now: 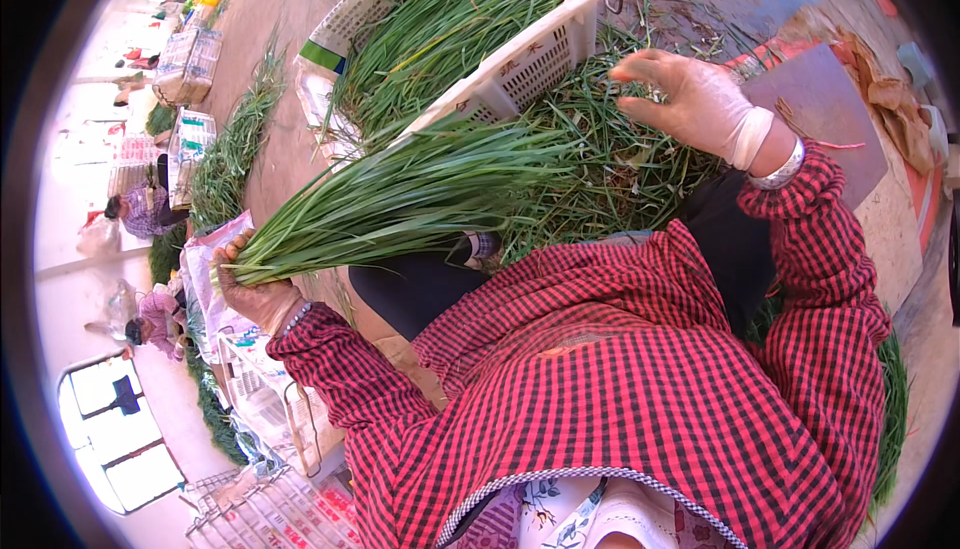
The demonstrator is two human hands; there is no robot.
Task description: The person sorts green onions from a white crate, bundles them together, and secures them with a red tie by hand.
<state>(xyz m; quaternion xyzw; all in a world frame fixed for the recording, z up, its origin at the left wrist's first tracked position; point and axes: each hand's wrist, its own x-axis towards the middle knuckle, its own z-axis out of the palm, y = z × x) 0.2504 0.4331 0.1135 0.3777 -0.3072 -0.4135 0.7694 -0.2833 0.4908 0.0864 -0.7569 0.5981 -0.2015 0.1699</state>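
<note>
My left hand (262, 295), in a thin soiled glove, grips a bunch of long green chive-like leaves (405, 200) by its pale stem ends. The leaf tips fan out to the right, in front of a white plastic crate (544, 69). Raised over the right side, my right hand (686, 103) wears a pale glove. Its fingers are apart and hold nothing. Similar greens (457, 31) lie lengthwise inside the crate, over a printed liner sheet (322, 61). Below my right hand spreads a heap of loose leaves and trimmings (622, 163).
A flat board (821, 110) with thin ties on it lies at the right. More greens (240, 136) form a long pile on the floor at left. Beside my left arm stands a white crate (262, 391). Two people work farther off at left, near stacked crates (187, 65).
</note>
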